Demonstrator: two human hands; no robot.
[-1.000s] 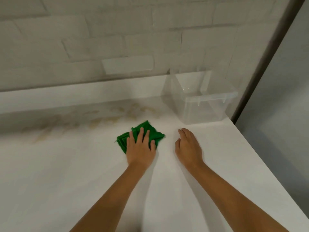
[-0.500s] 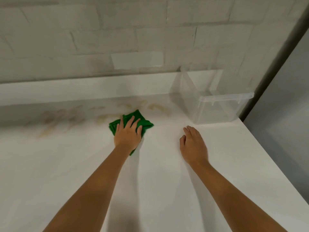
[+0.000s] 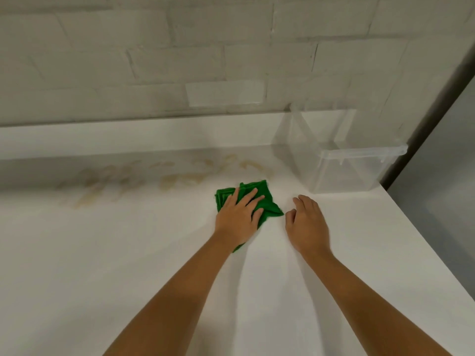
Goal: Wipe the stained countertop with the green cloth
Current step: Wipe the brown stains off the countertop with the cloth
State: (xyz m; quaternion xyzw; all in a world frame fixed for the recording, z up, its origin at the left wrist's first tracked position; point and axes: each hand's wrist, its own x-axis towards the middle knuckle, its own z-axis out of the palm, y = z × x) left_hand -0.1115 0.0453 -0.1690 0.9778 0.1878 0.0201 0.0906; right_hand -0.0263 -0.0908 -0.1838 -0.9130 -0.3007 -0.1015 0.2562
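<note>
A folded green cloth (image 3: 267, 199) lies on the white countertop (image 3: 128, 253). My left hand (image 3: 239, 217) presses flat on it, fingers spread over the cloth. Just right of the cloth, my right hand (image 3: 307, 223) rests on the counter with loosely curled fingers and holds nothing. Brownish smeared stains (image 3: 164, 178) run in a band along the back of the counter, to the left of and just behind the cloth.
A clear plastic bin (image 3: 339, 155) stands at the back right corner of the counter, against the white brick wall (image 3: 205, 60). The counter's right edge (image 3: 421, 232) drops off beside a grey surface.
My left hand and the cloth have slid to the right, closer to my right hand, after having moved left toward the stains. My right hand has stayed where it was.
</note>
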